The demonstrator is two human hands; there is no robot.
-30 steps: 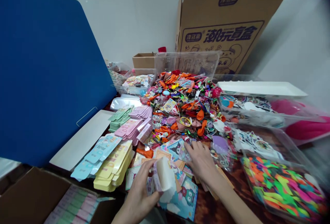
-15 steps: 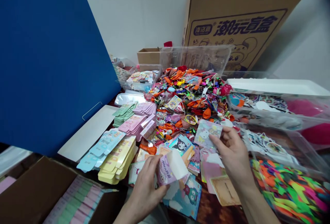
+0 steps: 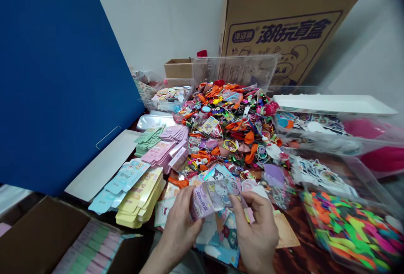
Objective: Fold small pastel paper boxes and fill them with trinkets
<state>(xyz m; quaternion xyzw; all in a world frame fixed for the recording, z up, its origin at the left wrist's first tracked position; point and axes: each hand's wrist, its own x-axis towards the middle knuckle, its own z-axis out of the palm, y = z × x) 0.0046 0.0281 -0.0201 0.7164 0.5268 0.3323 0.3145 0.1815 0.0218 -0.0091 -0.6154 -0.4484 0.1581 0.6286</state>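
Note:
My left hand (image 3: 179, 223) grips a small purple paper box (image 3: 199, 203) low in the middle of the view. My right hand (image 3: 257, 232) pinches a shiny cartoon-cat card (image 3: 221, 192) and holds it against the box's open end. Both hands hover just above a scatter of cartoon cards (image 3: 221, 240) on the brown table. A large heap of colourful small toys and balloons (image 3: 230, 126) lies just beyond the hands.
Stacks of flat folded boxes in yellow (image 3: 142, 200), blue, pink (image 3: 158, 154) and green lie to the left. A blue panel (image 3: 57, 80) stands at left, above a cardboard box (image 3: 41, 236). Clear bins with stickers (image 3: 318, 173) and neon pieces (image 3: 350, 227) sit at right. A big carton (image 3: 284, 25) leans behind.
My right hand picked the cat card off the table, lifted it, then brought it down and left to the purple box held in my left hand.

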